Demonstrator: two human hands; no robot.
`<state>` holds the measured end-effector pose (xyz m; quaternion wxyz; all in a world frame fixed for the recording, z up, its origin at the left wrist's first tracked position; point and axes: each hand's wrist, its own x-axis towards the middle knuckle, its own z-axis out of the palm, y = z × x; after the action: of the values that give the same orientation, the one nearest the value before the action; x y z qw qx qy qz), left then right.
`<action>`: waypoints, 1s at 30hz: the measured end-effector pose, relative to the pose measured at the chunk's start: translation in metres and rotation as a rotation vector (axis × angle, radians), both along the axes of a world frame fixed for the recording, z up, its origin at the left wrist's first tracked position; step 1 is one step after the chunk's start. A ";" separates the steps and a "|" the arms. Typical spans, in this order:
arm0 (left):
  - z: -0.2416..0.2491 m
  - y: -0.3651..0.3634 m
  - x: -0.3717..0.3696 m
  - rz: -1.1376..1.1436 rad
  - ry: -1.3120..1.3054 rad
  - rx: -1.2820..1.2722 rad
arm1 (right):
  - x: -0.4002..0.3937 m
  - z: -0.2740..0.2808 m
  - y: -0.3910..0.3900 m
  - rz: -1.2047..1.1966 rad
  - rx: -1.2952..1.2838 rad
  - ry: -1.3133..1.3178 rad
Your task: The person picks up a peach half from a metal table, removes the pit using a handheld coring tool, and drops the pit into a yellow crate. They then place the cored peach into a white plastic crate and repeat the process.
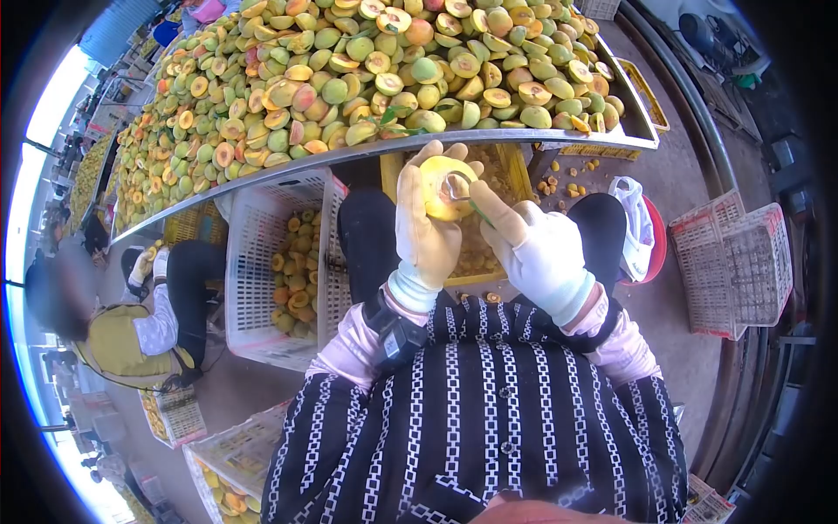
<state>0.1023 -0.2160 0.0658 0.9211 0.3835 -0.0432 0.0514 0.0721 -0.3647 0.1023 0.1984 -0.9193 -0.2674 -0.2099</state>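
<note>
My left hand [429, 240], in a white glove with a yellowed palm, is closed around a yellow peach half [435, 194], cut face up. My right hand [546, 262], gloved alike, grips a pitting tool with a curved metal loop [454, 177]. The loop rests at the middle of the cut face, and a bit of green handle shows by my fingertips. Most of the handle is hidden in the glove. Below my hands stands a yellow crate [522, 175] with pale fruit pieces in it.
A metal-rimmed table [349, 155] heaped with halved peaches spans the front. At left stands a white crate [249, 262] of peach halves; beyond it sits a co-worker [122, 336] with gloved hands. To the right are a red bucket [656, 249] with a white bag and stacked crates [733, 266].
</note>
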 end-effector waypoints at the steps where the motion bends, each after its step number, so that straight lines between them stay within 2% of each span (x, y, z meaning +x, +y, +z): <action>1: 0.000 0.001 -0.001 0.002 -0.002 -0.001 | -0.001 0.002 0.001 0.002 -0.001 -0.002; 9: 0.001 -0.002 -0.012 0.079 -0.061 0.167 | -0.006 -0.002 0.005 -0.039 -0.244 0.097; 16: 0.003 0.000 -0.014 0.200 -0.124 0.268 | -0.009 -0.013 0.009 0.029 -0.231 0.105; 18: 0.012 0.005 -0.013 0.103 0.024 0.208 | -0.013 -0.014 0.011 0.068 -0.140 0.096; 21: 0.019 0.012 -0.007 -0.005 0.087 0.235 | -0.017 -0.010 0.014 0.067 -0.118 0.136; 25: 0.004 0.024 0.014 -0.180 0.225 0.270 | -0.014 -0.024 0.016 0.107 -0.005 0.262; 26: 0.002 0.028 0.016 -0.194 0.268 0.410 | -0.011 -0.029 0.017 0.143 0.091 0.362; 28: -0.010 0.034 0.020 -0.202 0.233 0.456 | -0.008 -0.041 0.019 0.199 0.212 0.469; 29: -0.017 0.038 0.021 -0.218 0.193 0.519 | -0.007 -0.042 0.018 0.212 0.194 0.479; 30: -0.021 0.044 0.022 -0.301 0.218 0.446 | -0.005 -0.038 0.019 0.218 0.129 0.482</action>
<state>0.1246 -0.1715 0.0446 0.8105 0.5691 -0.0105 -0.1381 0.0671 -0.3461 0.0648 0.3360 -0.8939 -0.2959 0.0211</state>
